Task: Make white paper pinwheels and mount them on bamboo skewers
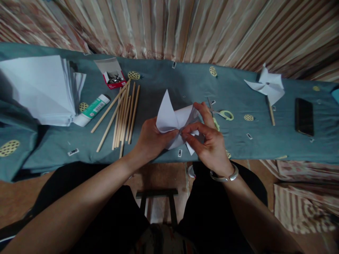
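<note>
1. Two hands were on one paper (166, 113) near the table's (159, 74) front edge, which served as the centre of the clock face for the places below
2. Left hand (152, 137): closed round the paper from 8 o'clock, thumb pressed to its middle
3. Right hand (213, 143): from 4 o'clock, thumb and forefinger pinched together at the middle, another finger against the upper blade; whether a pin was between the tips, I could not tell
4. Done, by the look of it: one pinwheel (275, 84) lay at 2 o'clock, its stick (271, 114) pointing to about 6
5. Partly done, I judged: the held paper had pointed blades, some drawn towards the middle; no stick showed on it
6. Unused, it seemed: loose sticks (124, 120) at 9 o'clock, stacked sheets (37, 88) beyond them, and metal bits in a red box (116, 84) at 10
7. Scissors (221, 113) lay at 3 o'clock, just beyond the right hand, with a phone (304, 116) farther out
</note>
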Tool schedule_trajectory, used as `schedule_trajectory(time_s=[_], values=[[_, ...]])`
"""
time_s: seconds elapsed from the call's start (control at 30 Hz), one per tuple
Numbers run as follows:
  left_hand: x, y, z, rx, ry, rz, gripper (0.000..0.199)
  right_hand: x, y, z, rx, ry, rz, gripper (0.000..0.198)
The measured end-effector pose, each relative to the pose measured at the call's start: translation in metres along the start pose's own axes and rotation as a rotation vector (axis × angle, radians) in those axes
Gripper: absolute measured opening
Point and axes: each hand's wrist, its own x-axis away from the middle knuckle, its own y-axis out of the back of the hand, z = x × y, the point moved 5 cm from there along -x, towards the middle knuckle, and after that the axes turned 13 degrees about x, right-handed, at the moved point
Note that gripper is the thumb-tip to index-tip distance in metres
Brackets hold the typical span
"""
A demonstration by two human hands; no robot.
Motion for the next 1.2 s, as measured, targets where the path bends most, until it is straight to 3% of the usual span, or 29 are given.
schedule_trajectory(time_s=[0.47,0.87,0.93,1.07,1.2], values=[[0.002,-0.002,0.002,-0.053,0.01,0.033,0.033,0.0,-0.004,-0.002,-0.002,-0.077,-0.009,0.005],[0.002,0.002,0.001,-0.091,0.019,-0.022,0.032,0.001,-0.006,-0.004,-0.085,-0.137,-0.036,0.003],[0.002,0.002,0.001,-0.048,0.021,-0.019,0.038,0.002,-0.005,-0.005,-0.082,-0.164,-0.092,0.013],[0.001,0.002,-0.002,0.004,0.017,-0.024,0.047,0.003,-0.004,-0.009,-0.072,-0.178,-0.184,0.05],[0.001,0.002,-0.003,-0.013,0.045,-0.029,0.044,0.005,-0.009,-0.016,-0.172,-0.227,-0.16,0.078]])
